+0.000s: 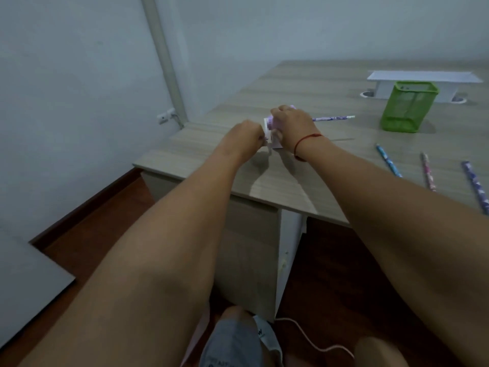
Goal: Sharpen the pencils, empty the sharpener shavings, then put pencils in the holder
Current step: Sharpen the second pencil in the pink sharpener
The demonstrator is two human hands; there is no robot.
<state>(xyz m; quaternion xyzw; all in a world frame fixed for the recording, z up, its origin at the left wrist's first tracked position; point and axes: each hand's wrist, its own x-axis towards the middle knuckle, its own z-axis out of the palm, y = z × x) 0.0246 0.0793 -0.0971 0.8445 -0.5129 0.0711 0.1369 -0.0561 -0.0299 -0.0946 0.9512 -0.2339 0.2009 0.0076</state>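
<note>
While R hand [291, 123] clamps over the top of the purple-and-white sharpener [270, 126] with fingers curled round its body, L hand [246, 137] sits just beside it on the left. L fist is tight, fingertips pinching at the sharpener's white end face. Which part L pinches: cannot tell, knuckles in the way.

Sharpener stands w/ its white base on the desk [291, 186], toward the front-left corner, both forearms reaching in over the desk edge. Red string bracelet [307, 143] on R wrist.

Lilac pencil [333, 118] sticks out from behind R hand, pointing right along the desktop toward the holder. Its near end is hidden by the hand, so whether it sits in the sharpener: cannot tell.

Green mesh holder [407, 107] is upright, well to the right of the hands, near the back of the desk. Contents not readable from this angle.

Three more pencils lie loose on the right side of the desk, roughly parallel and apart from each other: blue pencil [389, 160], pink pencil [428, 172], purple pencil [476, 186], the last running out of frame.

White cable box [423, 78] sits behind the holder, w/ round grommet holes either side. Wall socket [165, 116] is low on the wall, left of the desk. Pink cable [312, 337] trails over the wood floor under the desk.
</note>
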